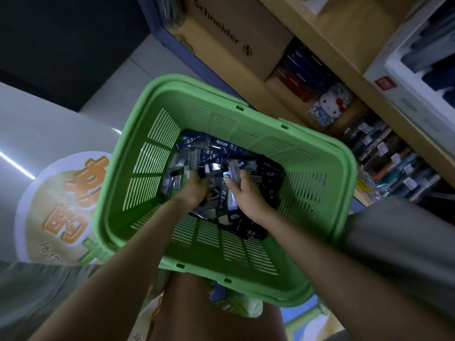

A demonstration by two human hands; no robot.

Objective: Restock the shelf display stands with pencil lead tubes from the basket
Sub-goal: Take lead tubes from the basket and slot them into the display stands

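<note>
A green slotted plastic basket sits in front of me on the floor. Its bottom is covered with several small dark blue and clear pencil lead tubes, many marked 0.3. Both my hands reach down into it. My left hand is dug into the pile with its fingers curled round a few tubes. My right hand grips a clear tube that stands up between its thumb and fingers. The display stands are not in view.
A wooden shelf unit runs along the upper right, with a cardboard Schneider box, a cartoon-cat item and rows of pens. A round floor sticker lies left of the basket. My knees frame the bottom.
</note>
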